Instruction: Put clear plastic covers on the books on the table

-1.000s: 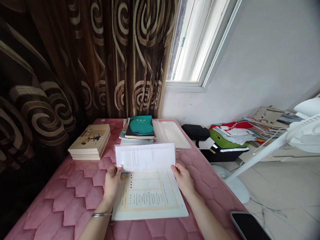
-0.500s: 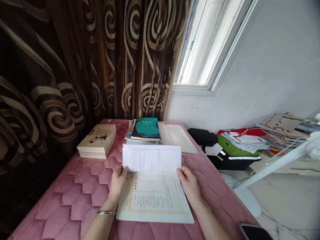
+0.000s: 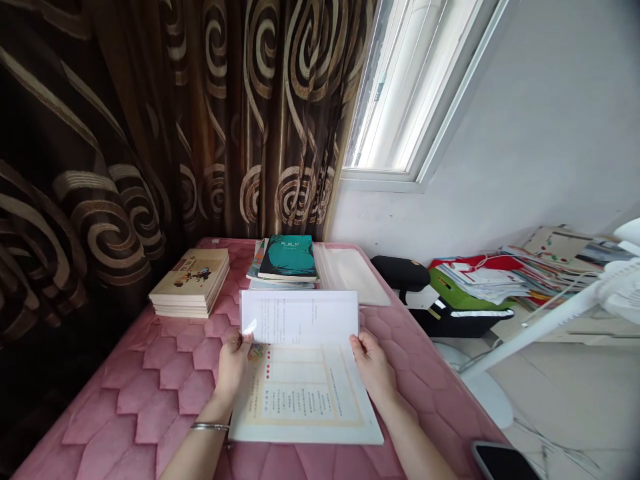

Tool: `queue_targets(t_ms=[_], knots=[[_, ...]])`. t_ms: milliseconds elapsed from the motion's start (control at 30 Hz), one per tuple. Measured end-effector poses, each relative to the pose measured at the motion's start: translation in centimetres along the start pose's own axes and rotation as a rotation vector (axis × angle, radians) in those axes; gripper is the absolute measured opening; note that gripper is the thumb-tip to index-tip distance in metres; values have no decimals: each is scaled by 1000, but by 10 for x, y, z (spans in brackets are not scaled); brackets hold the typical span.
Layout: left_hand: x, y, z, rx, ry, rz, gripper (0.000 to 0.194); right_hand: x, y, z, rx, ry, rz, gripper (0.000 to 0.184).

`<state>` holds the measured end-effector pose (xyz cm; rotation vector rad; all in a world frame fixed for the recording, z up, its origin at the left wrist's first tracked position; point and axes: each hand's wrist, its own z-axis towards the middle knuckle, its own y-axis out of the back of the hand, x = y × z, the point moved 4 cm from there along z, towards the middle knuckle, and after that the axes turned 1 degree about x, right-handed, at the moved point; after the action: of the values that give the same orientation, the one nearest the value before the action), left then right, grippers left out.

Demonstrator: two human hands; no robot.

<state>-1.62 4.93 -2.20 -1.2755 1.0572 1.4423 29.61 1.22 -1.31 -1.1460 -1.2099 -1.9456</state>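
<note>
Booklet lies open on a pink quilted bedcover, with its upper leaf lifted and standing tilted above the lower printed page. The left hand pinches the leaf's lower left edge between thumb and curled fingers, only partly closed around the paper. The right hand grips the leaf's lower right edge in the same loose pinch, though the thumb's exact placing is hard to make out. A silver bangle circles the left wrist. The booklet sits between the two forearms, its near edge resting on the bedcover.

Just beyond the raised leaf, a pile of books is topped by a teal-covered book, with a clear plastic folder lying beside it on the right. Left of that pile, and beyond the left hand, rests a stack of illustrated paperbacks. A black smartphone sits at the bedcover's near right corner, well to the right of the right hand.

Further off, a brown swirl-patterned curtain hangs behind the bed's left side beside a bright window. To the right, on the floor, are a heap of papers and magazines and a white standing fan.
</note>
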Motion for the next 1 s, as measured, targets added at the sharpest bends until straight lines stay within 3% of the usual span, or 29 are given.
queue_targets(t_ms=[300, 600, 833, 1000], knots=[[-6, -2, 0, 14, 13, -16, 50, -5, -2, 2, 17, 28, 38, 41], [-2, -2, 1, 38, 18, -19, 49, 3, 1, 0, -7, 6, -81, 36], [-3, -1, 2, 26, 5, 31, 48, -9, -2, 3, 60, 2, 42, 32], [-5, 0, 1, 22, 28, 43, 46, -6, 2, 3, 4, -14, -21, 36]])
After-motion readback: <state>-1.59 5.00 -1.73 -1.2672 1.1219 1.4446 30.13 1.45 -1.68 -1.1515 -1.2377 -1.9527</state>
